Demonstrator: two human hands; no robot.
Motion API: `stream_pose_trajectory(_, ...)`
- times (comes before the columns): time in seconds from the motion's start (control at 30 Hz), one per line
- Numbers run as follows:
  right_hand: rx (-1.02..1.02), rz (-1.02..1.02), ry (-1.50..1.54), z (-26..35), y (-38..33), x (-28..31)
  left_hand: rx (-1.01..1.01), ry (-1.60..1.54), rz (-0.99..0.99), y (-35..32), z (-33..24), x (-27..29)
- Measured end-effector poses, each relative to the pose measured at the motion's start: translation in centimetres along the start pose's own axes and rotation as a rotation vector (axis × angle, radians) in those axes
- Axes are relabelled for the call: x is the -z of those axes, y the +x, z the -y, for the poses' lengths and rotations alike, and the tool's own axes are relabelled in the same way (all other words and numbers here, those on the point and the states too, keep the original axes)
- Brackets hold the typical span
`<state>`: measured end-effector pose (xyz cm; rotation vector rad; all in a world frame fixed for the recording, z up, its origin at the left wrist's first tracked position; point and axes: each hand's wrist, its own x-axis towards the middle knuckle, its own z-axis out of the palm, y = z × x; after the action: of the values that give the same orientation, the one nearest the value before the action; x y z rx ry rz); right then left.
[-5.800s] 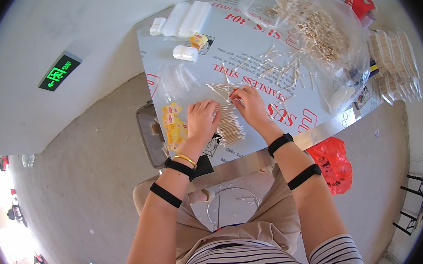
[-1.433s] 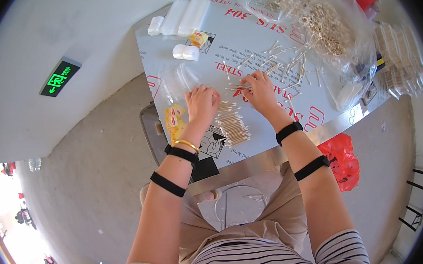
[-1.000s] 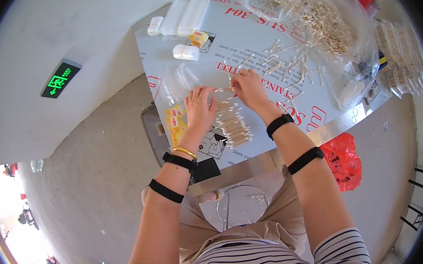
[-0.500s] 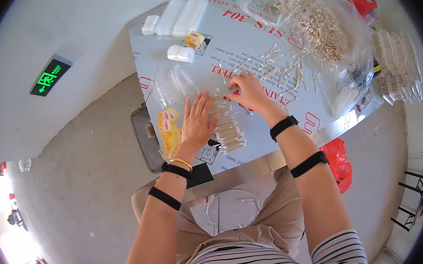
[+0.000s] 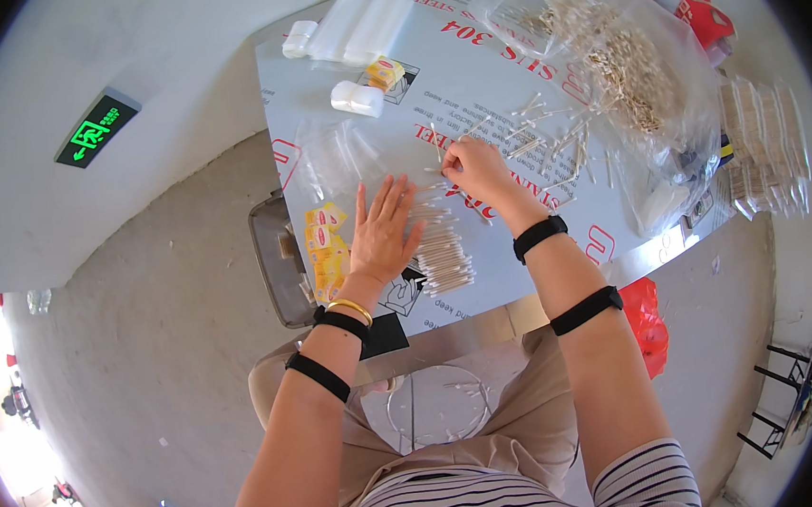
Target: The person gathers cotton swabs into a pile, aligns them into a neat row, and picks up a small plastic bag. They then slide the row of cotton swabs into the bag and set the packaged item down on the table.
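Wooden cotton swabs (image 5: 444, 255) lie side by side in a neat stack on the film-covered metal table. My left hand (image 5: 383, 231) rests flat along the stack's left side, fingers stretched and nothing gripped. Just beyond the far end of the stack, my right hand (image 5: 475, 165) is closed in a pinch; a swab tip (image 5: 432, 169) pokes out left of its fingertips. Loose swabs (image 5: 559, 141) are scattered to the right of that hand. Behind them a large clear plastic bag (image 5: 651, 153) lies with a heap of swabs (image 5: 626, 74) in it.
Clear flat bags (image 5: 337, 159) and yellow printed cards (image 5: 328, 250) lie left of my left hand. Farther back are rolled clear bags (image 5: 374, 29), a white bundle (image 5: 357, 98) and a yellow pack (image 5: 384, 71). Filled swab packs (image 5: 765, 144) stand at the right; a grey bin (image 5: 273, 264) sits below the left edge.
My right hand has shifted slightly away from the stack, its fingertips now farther from my left hand. My left hand stays at the stack. The whole view has turned a little.
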<state>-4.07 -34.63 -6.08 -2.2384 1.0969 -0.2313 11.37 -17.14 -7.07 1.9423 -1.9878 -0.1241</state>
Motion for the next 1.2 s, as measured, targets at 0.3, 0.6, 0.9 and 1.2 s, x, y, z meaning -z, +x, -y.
stream_pose_trajectory(0.3, -0.041, -0.138, 0.044, 2.4, 2.4, 0.2, 0.004, 0.025, 0.035, 0.1, -0.2, 0.1)
stream_pose_trajectory(0.6, 0.027, -0.237, -0.153, 2.4, 3.7, -2.5, 0.021, 0.049, 0.056, 0.4, -0.4, 0.0)
stream_pose_trajectory(0.9, 0.132, -0.060, 0.051, 1.4, -0.2, 1.7, 0.045, 0.093, 0.059, 0.4, -0.2, 0.0)
stream_pose_trajectory(1.2, 0.184, -0.049, 0.070, 1.1, -1.6, 0.8, 0.054, 0.107, 0.078, 0.5, -0.3, -0.1)
